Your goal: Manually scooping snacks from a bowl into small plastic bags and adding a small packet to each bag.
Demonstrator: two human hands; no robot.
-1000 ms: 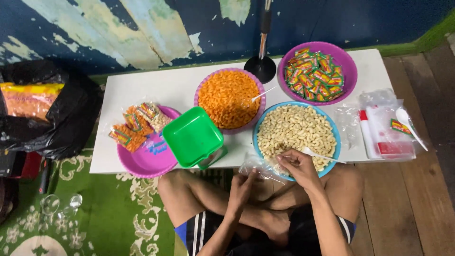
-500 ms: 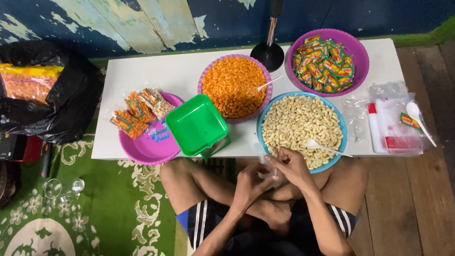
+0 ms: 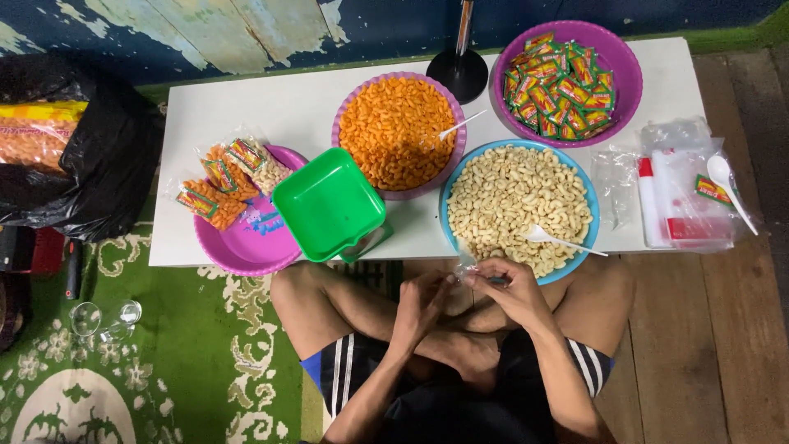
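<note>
1. The person sits cross-legged at a low white table, both hands drawn in close over the lap, just below the table's near edge.
2. The left hand and right hand pinch a small clear plastic bag between them, fingers curled on its mouth; neither hand is loose.
3. A second ago the right hand was up at the rim of the blue bowl of pale puffed snacks, with the bag held out beside it. Now both hands have pulled back from that bowl and come together, so the work has moved from the bowl to handling the bag itself.
4. The white spoon lies in the pale snacks, untouched.
5. Behind it stand a pink bowl of orange snacks and a purple bowl of small sachets.
6. To the left, a green square tub leans on a pink bowl that holds a few packed snack bags.
</note>
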